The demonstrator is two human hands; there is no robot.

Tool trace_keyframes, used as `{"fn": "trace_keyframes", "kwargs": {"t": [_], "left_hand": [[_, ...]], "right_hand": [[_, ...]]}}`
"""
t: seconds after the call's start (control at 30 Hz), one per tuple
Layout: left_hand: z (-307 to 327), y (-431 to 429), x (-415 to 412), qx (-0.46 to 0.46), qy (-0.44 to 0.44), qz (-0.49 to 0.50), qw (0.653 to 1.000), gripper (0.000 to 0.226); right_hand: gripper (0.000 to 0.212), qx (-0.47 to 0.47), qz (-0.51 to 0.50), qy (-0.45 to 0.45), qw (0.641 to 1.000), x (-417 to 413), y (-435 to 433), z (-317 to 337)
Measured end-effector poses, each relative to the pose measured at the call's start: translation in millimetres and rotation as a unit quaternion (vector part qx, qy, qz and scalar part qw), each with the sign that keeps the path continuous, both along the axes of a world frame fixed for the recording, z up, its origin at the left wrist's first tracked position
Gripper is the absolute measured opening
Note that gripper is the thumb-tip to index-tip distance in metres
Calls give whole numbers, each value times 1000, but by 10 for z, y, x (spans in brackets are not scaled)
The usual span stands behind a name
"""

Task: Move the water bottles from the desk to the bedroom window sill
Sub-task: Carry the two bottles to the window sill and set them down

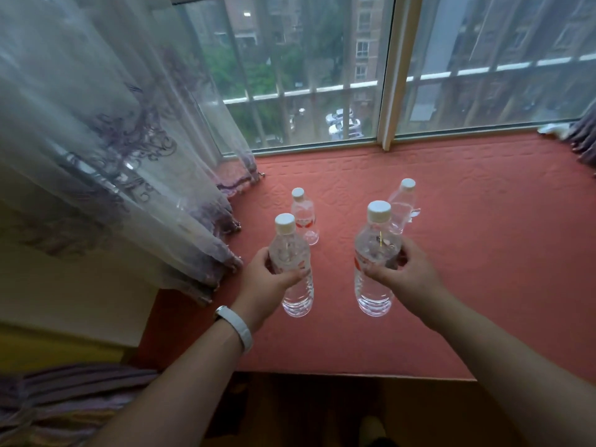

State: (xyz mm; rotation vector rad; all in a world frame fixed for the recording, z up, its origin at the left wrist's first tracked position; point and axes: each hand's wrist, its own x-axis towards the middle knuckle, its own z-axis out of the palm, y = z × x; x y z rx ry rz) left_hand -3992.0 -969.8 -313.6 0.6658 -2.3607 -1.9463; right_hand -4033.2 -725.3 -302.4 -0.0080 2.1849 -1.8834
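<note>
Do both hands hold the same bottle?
No, the left hand grips the front left bottle, and the right hand grips the separate front right bottle.

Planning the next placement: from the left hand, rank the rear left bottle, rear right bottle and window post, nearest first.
1. Rear left bottle, just beyond the left hand.
2. Rear right bottle, farther right.
3. Window post, behind the sill.

Window sill (467, 253) covered by a salmon-red embossed mat. The far left bottle (303, 217) and far right bottle (401, 204) stand on it, apart; the near left bottle (298, 295) and near right bottle (375, 253) are upright at its surface, gripped by the left hand (271, 275) and right hand (406, 272). The sheer curtain (206, 221) hem lies on its left side.
</note>
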Motion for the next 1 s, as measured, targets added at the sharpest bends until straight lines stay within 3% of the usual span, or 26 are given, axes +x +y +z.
{"fn": "trace_keyframes", "kwargs": {"t": [0.27,0.63,0.77,1.0], "left_hand": [[-803,-134,-287,6,58,-4,998,50],[-1585,-256,-602,30,160,-20,986,52],[-1768,-298,-710,42,189,-31,981,58],[-1814,-242,-849,55,209,-33,976,44]], "right_hand": [[46,15,-26,50,998,-314,-81,-962],[45,52,-46,169,983,-692,-211,-1749],[43,44,-40,202,978,-811,-296,-1920],[43,43,-41,225,973,-915,-477,-2087]]}}
